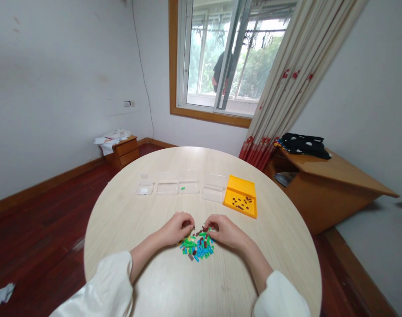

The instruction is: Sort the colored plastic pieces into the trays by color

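A loose pile of small green, blue, brown and yellow bricks (201, 247) lies on the round table near its middle. My left hand (178, 228) is at the pile's upper left edge, thumb and fingertips pressed together; whatever they grip is too small to name. At the upper right edge, my right hand (223, 230) has its fingers curled together beside brown pieces, and anything between them cannot be made out. Beyond the hands, an open yellow box (240, 182) holds several brown pieces. One clear box (188, 187) has a small green piece in it.
More clear open boxes (167, 188) stand in a row along the far part of the round table (122, 220). Behind it are a window and a curtain (286, 70). A wooden desk (339, 176) with dark cloth stands at the right.
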`<state>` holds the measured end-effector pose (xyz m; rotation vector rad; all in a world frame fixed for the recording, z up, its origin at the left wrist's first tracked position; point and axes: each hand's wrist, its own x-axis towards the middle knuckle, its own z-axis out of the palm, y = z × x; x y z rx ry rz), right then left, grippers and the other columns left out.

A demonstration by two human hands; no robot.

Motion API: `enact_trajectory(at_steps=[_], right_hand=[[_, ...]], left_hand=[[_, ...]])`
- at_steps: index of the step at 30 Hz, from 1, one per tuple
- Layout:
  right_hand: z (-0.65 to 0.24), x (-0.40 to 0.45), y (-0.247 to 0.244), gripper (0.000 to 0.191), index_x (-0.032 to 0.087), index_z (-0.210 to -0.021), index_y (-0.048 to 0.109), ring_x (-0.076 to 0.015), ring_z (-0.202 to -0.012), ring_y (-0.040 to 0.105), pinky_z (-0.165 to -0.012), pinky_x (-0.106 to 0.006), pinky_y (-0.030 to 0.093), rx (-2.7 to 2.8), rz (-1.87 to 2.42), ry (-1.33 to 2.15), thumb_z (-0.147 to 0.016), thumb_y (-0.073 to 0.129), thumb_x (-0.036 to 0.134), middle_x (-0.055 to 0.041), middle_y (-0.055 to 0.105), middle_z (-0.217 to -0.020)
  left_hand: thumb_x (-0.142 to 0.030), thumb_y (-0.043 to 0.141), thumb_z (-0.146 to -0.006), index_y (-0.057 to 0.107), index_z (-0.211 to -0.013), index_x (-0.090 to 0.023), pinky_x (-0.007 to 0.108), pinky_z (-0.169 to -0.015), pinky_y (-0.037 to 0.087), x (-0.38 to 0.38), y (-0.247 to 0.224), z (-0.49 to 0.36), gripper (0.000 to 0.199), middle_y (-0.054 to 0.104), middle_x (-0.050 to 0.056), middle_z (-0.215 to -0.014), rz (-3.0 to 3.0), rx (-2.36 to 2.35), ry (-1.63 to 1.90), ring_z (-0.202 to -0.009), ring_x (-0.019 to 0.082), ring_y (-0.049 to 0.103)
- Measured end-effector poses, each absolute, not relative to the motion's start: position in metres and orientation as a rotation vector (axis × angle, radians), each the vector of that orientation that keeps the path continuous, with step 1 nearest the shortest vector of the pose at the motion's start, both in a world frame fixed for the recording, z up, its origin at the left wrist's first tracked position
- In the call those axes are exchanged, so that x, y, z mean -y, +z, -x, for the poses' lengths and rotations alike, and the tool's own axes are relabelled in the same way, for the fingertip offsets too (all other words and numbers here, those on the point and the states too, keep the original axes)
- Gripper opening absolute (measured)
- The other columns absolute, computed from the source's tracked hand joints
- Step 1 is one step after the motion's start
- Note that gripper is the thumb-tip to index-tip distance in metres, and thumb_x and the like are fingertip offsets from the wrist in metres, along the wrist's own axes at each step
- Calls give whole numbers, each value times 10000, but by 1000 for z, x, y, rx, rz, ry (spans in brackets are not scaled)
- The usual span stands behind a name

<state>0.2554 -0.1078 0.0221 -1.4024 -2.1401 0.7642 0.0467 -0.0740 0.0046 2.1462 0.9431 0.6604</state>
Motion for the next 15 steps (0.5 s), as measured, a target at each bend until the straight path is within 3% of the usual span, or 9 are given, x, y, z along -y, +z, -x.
enact_trajectory(at_steps=[15], right_hand=[[-257,103,8,158,147,-746,675,-119,-638,533,-600,-216,405,2037,1371,902,-664,555,85,-6,640,-678]], left_hand=[[-194,492,-752,610,-738,-120,210,-546,335,71,-3,-47,140,508,-18,-588,-1985,-952,690,-561,106,439]])
